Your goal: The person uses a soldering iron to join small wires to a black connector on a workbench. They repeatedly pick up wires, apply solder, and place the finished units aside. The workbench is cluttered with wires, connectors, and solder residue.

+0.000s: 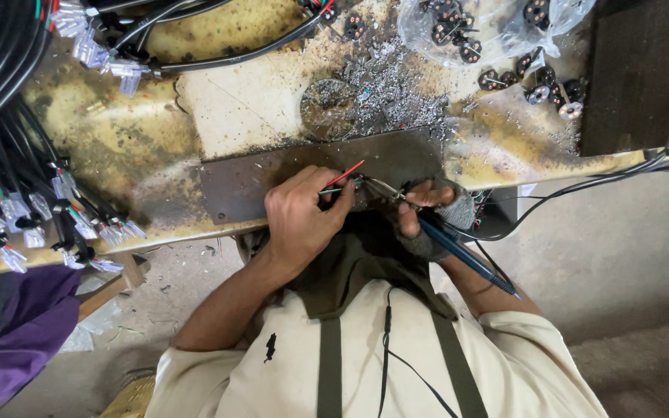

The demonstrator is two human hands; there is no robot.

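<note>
Right at the workbench's [156,232] front edge, the left hand [300,217] pinches thin coloured wires [344,178] while the gloved right hand [427,213] grips a blue-handled soldering iron [458,251], whose tip could singe nearby fingers if either hand slips.

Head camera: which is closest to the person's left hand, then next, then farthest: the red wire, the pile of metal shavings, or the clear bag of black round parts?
From the left hand:
1. Red wire, at its fingertips.
2. Metal shavings, farther up the bench.
3. Clear bag, top right corner.
</note>
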